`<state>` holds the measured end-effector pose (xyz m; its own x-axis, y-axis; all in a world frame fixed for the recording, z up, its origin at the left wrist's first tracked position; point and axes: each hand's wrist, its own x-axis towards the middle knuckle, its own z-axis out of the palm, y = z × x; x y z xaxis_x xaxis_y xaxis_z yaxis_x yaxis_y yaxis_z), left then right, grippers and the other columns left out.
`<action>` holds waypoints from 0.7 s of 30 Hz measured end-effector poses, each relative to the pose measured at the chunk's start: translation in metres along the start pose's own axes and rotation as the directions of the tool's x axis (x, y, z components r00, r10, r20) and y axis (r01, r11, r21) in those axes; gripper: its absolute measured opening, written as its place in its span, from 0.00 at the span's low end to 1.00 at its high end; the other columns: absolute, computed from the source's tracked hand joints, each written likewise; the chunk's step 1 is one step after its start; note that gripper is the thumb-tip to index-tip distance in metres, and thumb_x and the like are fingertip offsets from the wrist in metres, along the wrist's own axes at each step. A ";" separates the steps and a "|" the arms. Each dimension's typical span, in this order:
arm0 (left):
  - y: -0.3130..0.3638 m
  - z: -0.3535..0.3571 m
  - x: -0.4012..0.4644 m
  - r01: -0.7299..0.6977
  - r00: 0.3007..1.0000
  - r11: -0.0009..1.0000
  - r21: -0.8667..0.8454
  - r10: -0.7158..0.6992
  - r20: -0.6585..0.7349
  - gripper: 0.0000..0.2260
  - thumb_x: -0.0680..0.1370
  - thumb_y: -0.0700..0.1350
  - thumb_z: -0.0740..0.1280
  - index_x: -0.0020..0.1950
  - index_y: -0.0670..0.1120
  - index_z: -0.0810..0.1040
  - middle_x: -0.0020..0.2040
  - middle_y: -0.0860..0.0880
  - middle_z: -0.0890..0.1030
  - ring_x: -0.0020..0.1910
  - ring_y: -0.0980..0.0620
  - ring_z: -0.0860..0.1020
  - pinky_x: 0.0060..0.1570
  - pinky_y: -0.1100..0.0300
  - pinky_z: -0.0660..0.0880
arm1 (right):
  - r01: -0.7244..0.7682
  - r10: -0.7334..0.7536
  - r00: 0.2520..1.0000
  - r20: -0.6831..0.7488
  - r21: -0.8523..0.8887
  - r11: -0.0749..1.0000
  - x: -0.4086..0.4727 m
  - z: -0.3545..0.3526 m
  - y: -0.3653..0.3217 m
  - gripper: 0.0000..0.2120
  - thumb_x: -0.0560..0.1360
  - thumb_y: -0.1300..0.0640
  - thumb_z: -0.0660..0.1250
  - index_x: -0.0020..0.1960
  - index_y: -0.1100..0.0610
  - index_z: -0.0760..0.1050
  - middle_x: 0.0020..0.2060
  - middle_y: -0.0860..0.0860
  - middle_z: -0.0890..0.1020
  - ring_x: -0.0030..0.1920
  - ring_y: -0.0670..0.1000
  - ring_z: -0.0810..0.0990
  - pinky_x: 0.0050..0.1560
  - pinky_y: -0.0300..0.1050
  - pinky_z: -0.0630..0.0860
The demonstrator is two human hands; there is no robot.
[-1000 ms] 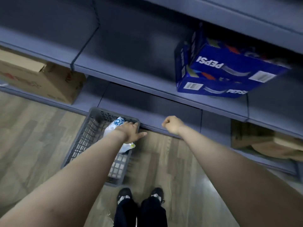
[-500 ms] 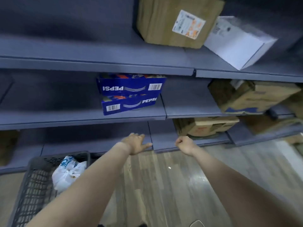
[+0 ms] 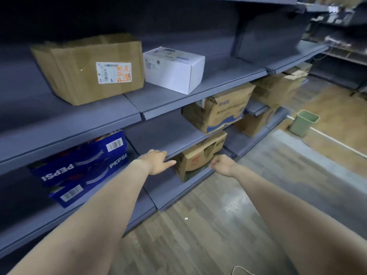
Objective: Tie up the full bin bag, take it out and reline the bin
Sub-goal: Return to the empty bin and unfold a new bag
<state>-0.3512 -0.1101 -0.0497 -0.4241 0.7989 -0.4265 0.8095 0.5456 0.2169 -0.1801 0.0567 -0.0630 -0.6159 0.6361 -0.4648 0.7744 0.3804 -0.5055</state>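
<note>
Both hands were empty and stretched forward: the left hand [image 3: 156,162] hung relaxed with fingers loose, the right hand [image 3: 222,165] was loosely clenched on nothing. The green bin [image 3: 302,125] stood well apart on the floor at the far right, beside the end of the shelves [image 3: 198,92]. No bag showed over its rim, and its inside was too small to read, so it might be left unlined. Cardboard boxes [image 3: 89,70] filled the shelves, contents hidden.

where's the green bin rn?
Head view, far right: the green bin stands on the floor at the end of the shelving, past the cardboard boxes.
</note>
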 end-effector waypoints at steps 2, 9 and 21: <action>0.014 -0.014 0.010 -0.042 0.999 0.999 0.034 0.042 0.002 0.29 0.80 0.61 0.50 0.73 0.42 0.61 0.73 0.43 0.65 0.73 0.44 0.59 0.68 0.48 0.63 | -0.014 0.014 1.000 -0.017 0.024 1.000 -0.003 -0.016 0.007 0.10 0.79 0.57 0.60 0.50 0.62 0.77 0.47 0.54 0.73 0.49 0.53 0.73 0.52 0.48 0.71; 0.081 -0.040 0.061 -0.183 0.983 0.968 0.170 0.175 0.062 0.31 0.80 0.62 0.49 0.77 0.44 0.54 0.75 0.44 0.61 0.75 0.45 0.55 0.69 0.47 0.62 | -0.106 0.118 0.987 -0.111 0.103 0.989 -0.011 -0.069 0.056 0.08 0.80 0.59 0.59 0.43 0.61 0.69 0.41 0.57 0.71 0.44 0.53 0.70 0.44 0.44 0.66; 0.272 -0.059 0.174 -0.405 0.914 0.872 0.276 0.383 0.133 0.30 0.81 0.61 0.49 0.77 0.43 0.55 0.75 0.42 0.61 0.75 0.42 0.57 0.70 0.48 0.62 | -0.318 0.364 0.915 -0.176 0.245 0.916 -0.001 -0.200 0.201 0.16 0.79 0.59 0.59 0.64 0.64 0.72 0.56 0.61 0.79 0.50 0.56 0.78 0.34 0.42 0.69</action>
<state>-0.2289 0.1928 -0.0131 -0.0235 0.9055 -0.4238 0.9894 0.0817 0.1197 0.0052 0.2671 -0.0186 -0.2559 0.8382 -0.4816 0.8695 -0.0182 -0.4937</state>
